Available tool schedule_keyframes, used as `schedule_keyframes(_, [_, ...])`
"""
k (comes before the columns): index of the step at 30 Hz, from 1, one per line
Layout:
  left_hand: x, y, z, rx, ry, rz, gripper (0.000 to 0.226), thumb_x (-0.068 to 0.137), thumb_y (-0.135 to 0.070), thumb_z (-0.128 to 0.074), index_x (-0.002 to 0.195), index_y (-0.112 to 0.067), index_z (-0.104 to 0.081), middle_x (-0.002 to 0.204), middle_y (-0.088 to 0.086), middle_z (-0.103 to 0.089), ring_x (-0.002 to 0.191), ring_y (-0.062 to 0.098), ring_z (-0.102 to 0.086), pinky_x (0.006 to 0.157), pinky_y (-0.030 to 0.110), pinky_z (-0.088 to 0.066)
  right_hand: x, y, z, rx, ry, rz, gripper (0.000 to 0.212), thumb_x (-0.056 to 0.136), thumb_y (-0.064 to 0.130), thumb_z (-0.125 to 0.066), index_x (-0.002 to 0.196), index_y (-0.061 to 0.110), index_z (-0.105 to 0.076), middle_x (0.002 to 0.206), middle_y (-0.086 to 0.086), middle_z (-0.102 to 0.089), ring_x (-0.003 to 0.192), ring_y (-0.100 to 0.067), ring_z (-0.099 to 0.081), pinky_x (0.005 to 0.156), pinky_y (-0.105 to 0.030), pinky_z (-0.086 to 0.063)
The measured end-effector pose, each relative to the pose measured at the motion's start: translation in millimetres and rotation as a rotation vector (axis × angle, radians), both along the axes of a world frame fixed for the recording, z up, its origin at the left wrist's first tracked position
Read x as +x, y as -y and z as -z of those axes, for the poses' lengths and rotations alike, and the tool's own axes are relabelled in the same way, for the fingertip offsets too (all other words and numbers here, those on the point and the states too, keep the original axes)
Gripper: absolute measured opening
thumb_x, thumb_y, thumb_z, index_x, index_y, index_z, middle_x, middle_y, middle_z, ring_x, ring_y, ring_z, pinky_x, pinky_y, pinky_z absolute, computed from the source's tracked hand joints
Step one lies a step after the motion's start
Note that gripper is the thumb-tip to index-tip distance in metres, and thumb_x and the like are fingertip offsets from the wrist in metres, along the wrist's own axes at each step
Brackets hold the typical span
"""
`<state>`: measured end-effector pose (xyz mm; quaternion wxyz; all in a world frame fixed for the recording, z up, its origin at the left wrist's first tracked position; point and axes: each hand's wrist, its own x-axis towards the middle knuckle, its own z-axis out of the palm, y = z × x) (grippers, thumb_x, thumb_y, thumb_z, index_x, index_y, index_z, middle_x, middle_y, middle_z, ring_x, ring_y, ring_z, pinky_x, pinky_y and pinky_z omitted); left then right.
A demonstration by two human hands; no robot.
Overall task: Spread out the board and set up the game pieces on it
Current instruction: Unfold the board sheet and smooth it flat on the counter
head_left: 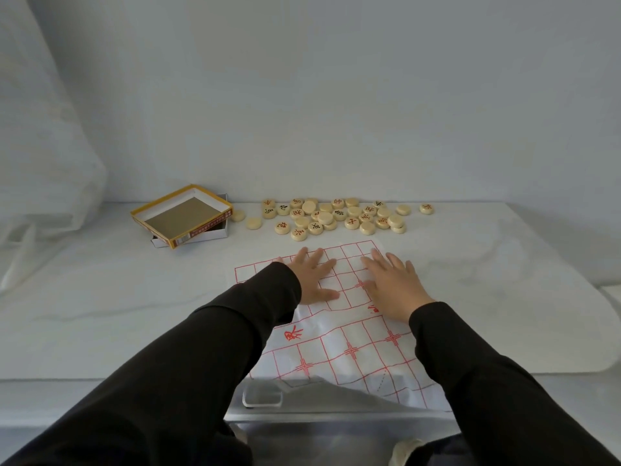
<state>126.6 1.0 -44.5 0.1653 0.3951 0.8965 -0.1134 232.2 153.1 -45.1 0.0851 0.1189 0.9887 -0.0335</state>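
Note:
A thin white board sheet (pixel 349 334) with a red grid lies unfolded on the white table, its near edge hanging over the table's front. My left hand (pixel 314 277) presses flat on the sheet's far half, fingers spread. My right hand (pixel 393 284) lies flat beside it, also with straight fingers. Both arms wear black sleeves. Several round wooden game pieces (pixel 336 215) with red or black characters sit in a loose heap just beyond the sheet, some face down.
An open yellow-rimmed box lid (pixel 183 213) rests askew on its white box at the back left. A single piece (pixel 426 208) lies apart at the right of the heap. A white wall stands behind, a white curtain (pixel 43 146) at left.

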Motion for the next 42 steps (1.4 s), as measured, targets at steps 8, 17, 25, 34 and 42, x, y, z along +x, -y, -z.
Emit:
schedule_keyframes(8, [-16, 0, 2, -0.016, -0.039, 0.119, 0.078, 0.087, -0.068, -0.029, 0.148, -0.034, 0.004, 0.157, -0.003, 0.010, 0.145, 0.025, 0.006, 0.113, 0.058, -0.012, -11, -5, 7, 0.026, 0.097, 0.078, 0.063, 0.098, 0.053, -0.022, 0.151, 0.025, -0.004, 0.160, 0.003, 0.003, 0.147, -0.020, 0.001, 0.114, -0.055, 0.001])
schedule_keyframes(17, [-14, 13, 7, 0.120, 0.048, -0.254, 0.079, 0.088, -0.065, -0.035, 0.149, -0.025, -0.004, 0.157, 0.006, -0.002, 0.143, 0.032, -0.004, 0.113, 0.055, -0.016, -12, -10, 7, 0.097, 0.165, 0.193, 0.071, 0.094, 0.061, -0.019, 0.151, 0.024, -0.002, 0.160, -0.002, 0.003, 0.147, -0.023, -0.002, 0.113, -0.059, 0.001])
schedule_keyframes(25, [-25, 28, 15, 0.103, 0.001, -0.203, 0.088, 0.081, -0.073, -0.035, 0.149, -0.030, 0.002, 0.157, 0.000, 0.007, 0.144, 0.028, 0.006, 0.111, 0.061, -0.010, -28, -9, -8, 0.102, 0.136, 0.218, 0.069, 0.095, 0.059, -0.021, 0.151, 0.018, -0.013, 0.159, -0.005, -0.004, 0.146, -0.025, -0.005, 0.114, -0.056, -0.002])
schedule_keyframes(34, [-29, 29, 17, 0.132, 0.001, -0.305, 0.110, 0.074, -0.079, -0.038, 0.149, -0.012, 0.008, 0.157, 0.004, 0.013, 0.144, 0.024, 0.010, 0.115, 0.052, -0.004, -129, -1, -13, 0.091, -0.025, -0.065, 0.064, 0.099, 0.047, -0.029, 0.152, 0.022, -0.003, 0.158, -0.009, 0.010, 0.146, -0.030, 0.003, 0.116, -0.052, -0.006])
schedule_keyframes(42, [-46, 25, 19, 0.109, 0.026, -0.280, 0.114, 0.071, -0.082, -0.038, 0.148, -0.013, 0.010, 0.156, 0.004, 0.015, 0.144, 0.026, 0.012, 0.114, 0.053, -0.002, -172, -22, -1, 0.097, 0.021, -0.078, 0.053, 0.102, 0.038, -0.026, 0.151, 0.027, -0.008, 0.159, -0.004, 0.003, 0.146, -0.026, -0.002, 0.115, -0.051, -0.010])
